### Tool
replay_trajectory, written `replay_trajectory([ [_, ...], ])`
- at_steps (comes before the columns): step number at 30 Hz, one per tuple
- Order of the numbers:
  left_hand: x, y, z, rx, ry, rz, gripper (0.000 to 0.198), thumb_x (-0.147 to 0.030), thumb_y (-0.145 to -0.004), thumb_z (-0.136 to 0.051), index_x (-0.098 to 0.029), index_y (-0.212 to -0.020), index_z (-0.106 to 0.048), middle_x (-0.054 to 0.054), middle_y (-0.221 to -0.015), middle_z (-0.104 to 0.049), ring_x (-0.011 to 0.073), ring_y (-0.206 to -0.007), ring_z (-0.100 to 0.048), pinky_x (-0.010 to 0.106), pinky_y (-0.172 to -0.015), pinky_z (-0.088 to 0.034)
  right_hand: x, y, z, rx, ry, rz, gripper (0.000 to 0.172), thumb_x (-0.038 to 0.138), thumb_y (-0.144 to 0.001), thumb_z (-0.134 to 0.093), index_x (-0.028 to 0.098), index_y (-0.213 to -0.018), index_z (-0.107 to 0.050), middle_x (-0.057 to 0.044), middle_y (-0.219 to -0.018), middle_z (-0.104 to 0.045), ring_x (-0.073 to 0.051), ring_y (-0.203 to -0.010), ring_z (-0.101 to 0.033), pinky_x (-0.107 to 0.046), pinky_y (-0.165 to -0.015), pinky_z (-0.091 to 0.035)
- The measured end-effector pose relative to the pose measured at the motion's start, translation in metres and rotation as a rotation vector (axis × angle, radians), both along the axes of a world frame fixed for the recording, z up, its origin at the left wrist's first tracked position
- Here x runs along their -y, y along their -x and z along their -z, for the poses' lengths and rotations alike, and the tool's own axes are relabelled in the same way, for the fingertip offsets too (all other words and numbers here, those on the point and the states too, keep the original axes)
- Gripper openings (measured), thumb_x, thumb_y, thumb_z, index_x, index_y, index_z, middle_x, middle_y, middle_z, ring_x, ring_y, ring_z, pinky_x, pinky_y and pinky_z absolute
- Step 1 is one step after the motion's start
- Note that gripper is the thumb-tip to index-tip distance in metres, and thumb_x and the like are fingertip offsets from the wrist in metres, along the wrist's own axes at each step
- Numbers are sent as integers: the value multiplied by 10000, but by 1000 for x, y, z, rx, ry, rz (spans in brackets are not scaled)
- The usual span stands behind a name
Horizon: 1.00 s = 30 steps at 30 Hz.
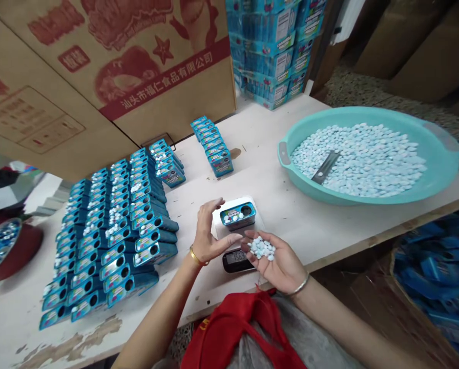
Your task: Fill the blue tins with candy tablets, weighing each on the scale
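My right hand [279,264] is cupped palm up near the table's front edge, with a small heap of pale blue and white candy tablets [262,248] on its fingers. My left hand [210,233] hovers just left of it, fingers spread and thumb reaching toward the heap. Behind both hands a small blue tin [237,214] with a round hole in its lid sits on a white digital scale [235,256].
A teal basin [440,169] of tablets with a metal scoop [325,167] stands at the right. Rows of several blue tins [110,236] cover the left of the white table [291,215]. Cardboard boxes [110,72] and wrapped tin packs [271,51] stand behind.
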<state>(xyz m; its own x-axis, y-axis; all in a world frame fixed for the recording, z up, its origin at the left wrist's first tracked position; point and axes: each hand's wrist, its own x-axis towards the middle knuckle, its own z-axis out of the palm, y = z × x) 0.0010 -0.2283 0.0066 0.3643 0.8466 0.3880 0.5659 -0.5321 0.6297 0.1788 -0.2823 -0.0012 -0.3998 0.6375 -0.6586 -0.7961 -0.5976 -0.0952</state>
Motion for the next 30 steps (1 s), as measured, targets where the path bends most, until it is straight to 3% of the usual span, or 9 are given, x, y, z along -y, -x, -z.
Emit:
replay_trajectory([
  [4, -6, 1, -3, -69, 114, 49, 921, -527, -604, -735, -202, -1353, -308, 131, -1249, -510, 280, -1135, -484, 450, -970, -360, -13, 9, -1, -21, -36, -64, 229, 181, -848, -443, 74, -834, -644, -86, -674, -684, -147, -583, -648, -222, -504, -512],
  [7, -10, 1, 7, -25, 295, 105, 641, -457, -714, -675, -188, -1252, -456, 94, -1128, -611, 232, -1023, -579, 374, -895, -438, -21, 9, 2, -7, -26, -63, 239, 156, -839, -413, 99, -773, -635, -73, -627, -676, -151, -544, -641, -230, -477, -502],
  [9, -12, -1, 13, 3, 293, 161, 460, -398, -789, -607, -186, -1187, -519, 77, -1085, -638, 203, -977, -604, 334, -854, -463, -23, 7, 5, 8, -13, -50, 249, 152, -833, -399, 120, -727, -623, -66, -613, -677, -154, -532, -638, -231, -457, -490],
  [12, -13, -5, 11, -101, 100, 266, 436, -339, -822, -554, -199, -1230, -491, 88, -1152, -611, 204, -1031, -576, 347, -878, -444, -24, 2, 7, 10, 4, -40, 241, 166, -823, -410, 120, -709, -617, -84, -613, -682, -157, -511, -626, -226, -422, -462],
  [15, -12, -10, 0, -321, -115, 325, 482, -362, -818, -556, -192, -1260, -469, 110, -1198, -585, 225, -1026, -554, 369, -861, -428, -23, 0, 7, -10, 17, -19, 243, 160, -818, -402, 122, -710, -617, -74, -581, -667, -149, -472, -597, -216, -382, -419],
  [18, -6, -15, -11, -496, -326, 303, 413, -338, -839, -541, -203, -1227, -510, 102, -1230, -573, 236, -1068, -525, 375, -890, -396, -21, 2, 7, -35, 34, 27, 244, 165, -824, -398, 147, -714, -615, -32, -559, -651, -133, -456, -577, -208, -369, -399],
  [22, 3, -17, -12, -541, -606, 199, 315, -249, -859, -529, -284, -1171, -560, 37, -1210, -601, 194, -1104, -516, 369, -970, -300, -20, 5, 10, -64, 49, 85, 245, 166, -830, -396, 176, -746, -626, -1, -582, -660, -122, -484, -583, -218, -409, -438],
  [26, 7, -13, -2, -488, -722, 90, 275, -249, -874, -509, -319, -1124, -598, 0, -1135, -648, 163, -1046, -544, 348, -949, -256, -23, 6, 11, -65, 67, 61, 217, 163, -799, -426, 152, -719, -628, -17, -555, -653, -122, -454, -573, -204, -370, -402],
  [30, 7, -10, 5, -460, -719, 18, 271, -236, -865, -512, -311, -1102, -620, 1, -1092, -668, 164, -1004, -555, 337, -914, -251, -25, 5, 8, -60, 63, 13, 199, 172, -785, -447, 122, -706, -623, -39, -536, -642, -127, -427, -561, -199, -341, -369],
])
